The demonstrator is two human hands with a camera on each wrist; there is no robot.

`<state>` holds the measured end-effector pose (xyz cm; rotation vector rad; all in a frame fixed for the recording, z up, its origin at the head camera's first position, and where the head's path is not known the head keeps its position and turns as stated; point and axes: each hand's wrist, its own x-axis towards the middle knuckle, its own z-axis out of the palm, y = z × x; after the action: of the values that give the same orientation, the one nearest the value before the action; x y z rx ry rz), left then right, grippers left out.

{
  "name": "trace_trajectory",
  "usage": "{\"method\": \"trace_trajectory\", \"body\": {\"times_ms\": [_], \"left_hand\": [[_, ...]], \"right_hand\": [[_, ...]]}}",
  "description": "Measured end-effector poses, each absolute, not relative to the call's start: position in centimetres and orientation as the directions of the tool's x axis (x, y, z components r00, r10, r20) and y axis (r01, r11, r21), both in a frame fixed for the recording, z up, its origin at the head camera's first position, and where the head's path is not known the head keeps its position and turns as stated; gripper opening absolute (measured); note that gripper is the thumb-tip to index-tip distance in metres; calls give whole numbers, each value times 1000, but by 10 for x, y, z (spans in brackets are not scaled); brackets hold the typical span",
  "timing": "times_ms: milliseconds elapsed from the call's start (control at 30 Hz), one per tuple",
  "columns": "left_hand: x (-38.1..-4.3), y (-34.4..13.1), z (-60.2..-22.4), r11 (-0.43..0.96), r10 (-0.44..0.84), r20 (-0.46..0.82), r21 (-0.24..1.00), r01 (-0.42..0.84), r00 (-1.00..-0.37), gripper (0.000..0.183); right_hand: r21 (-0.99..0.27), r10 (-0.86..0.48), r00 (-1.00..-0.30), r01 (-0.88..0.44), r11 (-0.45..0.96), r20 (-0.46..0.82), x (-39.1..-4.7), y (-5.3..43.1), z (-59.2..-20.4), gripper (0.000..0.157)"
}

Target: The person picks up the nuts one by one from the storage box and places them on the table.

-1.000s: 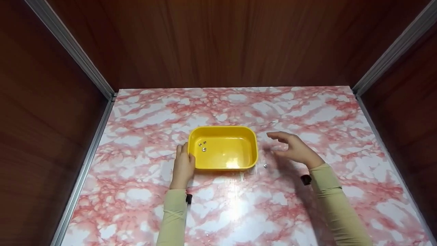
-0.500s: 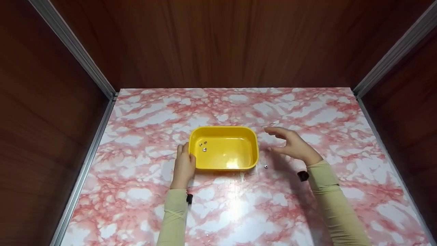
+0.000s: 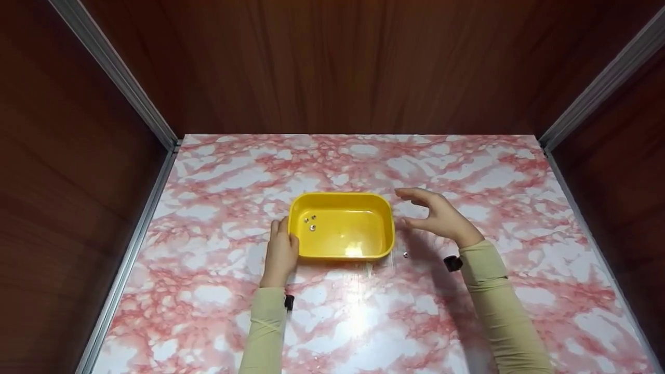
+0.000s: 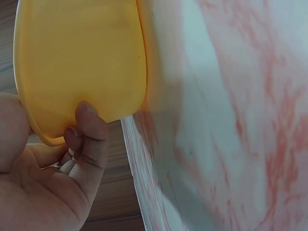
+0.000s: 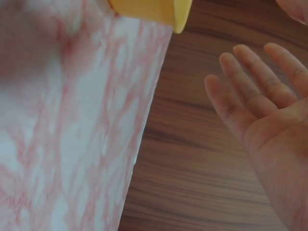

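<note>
A yellow plastic container [image 3: 358, 223] stands at the middle of the table, and three small shiny metal nut-like pieces [image 3: 312, 227] lie inside near its left wall. My left hand [image 3: 280, 254] holds the container's left end. In the left wrist view its curled fingers [image 4: 89, 125] press the outer wall, with the thumb by the rim. My right hand [image 3: 439, 215] hovers just off the container's right end, fingers spread and bent, touching nothing. Another small metal piece [image 3: 406, 254] sits on the table below the right hand, outside the container's right front corner.
The table [image 3: 208, 296] has a red and white marbled top. Dark wood panels [image 3: 353, 67] enclose its back and both sides, with metal rails [image 3: 114, 78] along the corners. Each wrist carries a small black camera [image 3: 453, 263].
My right hand has drifted left and slightly away from me, nearer the container's right end. The left hand keeps its hold, and the container stays about where it was.
</note>
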<state>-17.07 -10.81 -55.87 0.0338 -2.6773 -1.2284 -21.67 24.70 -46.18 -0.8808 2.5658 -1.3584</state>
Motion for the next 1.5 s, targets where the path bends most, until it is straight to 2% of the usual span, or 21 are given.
{"method": "trace_trajectory", "body": {"times_ms": [167, 900, 1067, 1300, 1500], "left_hand": [[-172, -108, -560, 655, -103, 182, 752, 71, -978, 43], [-172, -108, -560, 662, -107, 180, 746, 66, -978, 43], [-171, -109, -559, 671, -92, 185, 738, 76, -978, 45], [-171, -108, -559, 663, -96, 175, 746, 68, -980, 45], [-170, -109, -558, 671, -97, 179, 738, 68, -979, 45]], "right_hand": [[-796, -549, -817, -445, 411, 173, -211, 237, -445, 55], [-814, -572, -800, -448, 369, 181, -224, 206, -430, 53], [-810, -590, -782, -472, 347, 203, -228, 200, -430, 53], [-813, -592, -778, -476, 336, 211, -251, 201, -461, 57], [-828, -592, -781, -455, 326, 196, -253, 190, -459, 57]]}}
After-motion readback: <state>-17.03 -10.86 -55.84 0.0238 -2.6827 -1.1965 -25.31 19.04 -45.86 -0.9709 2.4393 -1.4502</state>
